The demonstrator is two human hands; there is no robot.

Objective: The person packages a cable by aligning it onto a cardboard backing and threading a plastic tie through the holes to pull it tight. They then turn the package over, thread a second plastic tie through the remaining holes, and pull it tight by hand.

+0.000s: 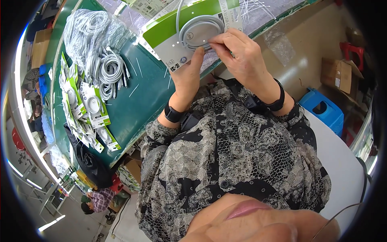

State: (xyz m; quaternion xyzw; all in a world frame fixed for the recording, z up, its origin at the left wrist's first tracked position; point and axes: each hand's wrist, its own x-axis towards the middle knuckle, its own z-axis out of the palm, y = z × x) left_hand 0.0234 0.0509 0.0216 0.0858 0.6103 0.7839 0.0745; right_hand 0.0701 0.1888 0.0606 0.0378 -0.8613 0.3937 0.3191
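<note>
A green and white packaging card (167, 42) is held up at the table's front edge, a light grey cable (201, 18) coiled on its face. One length of the cable runs up from the coil past the card's top. My left hand (187, 74) grips the card's lower edge, thumb on the front beside the coil; its other fingers are hidden behind. My right hand (240, 50) pinches thumb and forefinger together at the lower right of the coil, against the cable. Whether a small tie is also between those fingertips cannot be made out.
On the green table (125, 107), left, lie bagged cables (92, 34), loose coiled cables (111, 72) and several carded cables (94, 107). Thin white ties (258, 8) lie at the back right. A blue stool (322, 109) and a cardboard box (338, 76) stand at right.
</note>
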